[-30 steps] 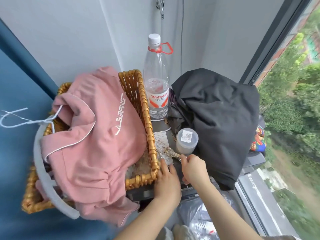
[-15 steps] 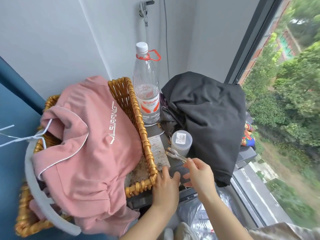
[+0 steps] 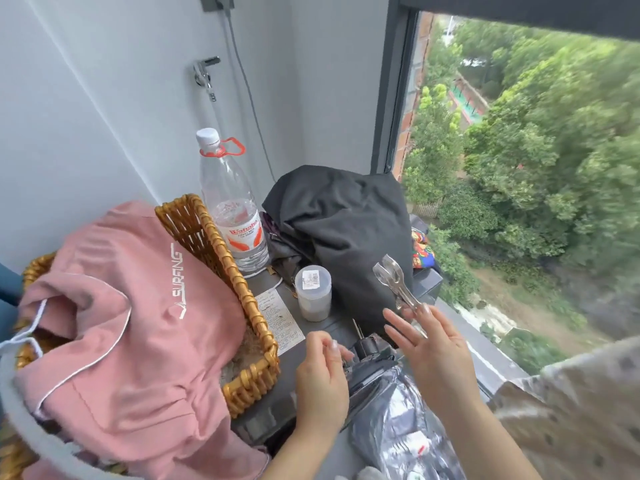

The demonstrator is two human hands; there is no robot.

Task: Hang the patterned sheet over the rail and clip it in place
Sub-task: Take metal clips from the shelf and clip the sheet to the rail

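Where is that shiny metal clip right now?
The metal clip is pinched in the right hand, raised in front of the black garment, right of the small lidded jar.

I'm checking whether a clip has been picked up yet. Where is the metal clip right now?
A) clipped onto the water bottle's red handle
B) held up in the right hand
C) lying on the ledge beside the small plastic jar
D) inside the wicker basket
B: the metal clip is raised in the fingers of the right hand, in front of the dark garment, off the ledge.
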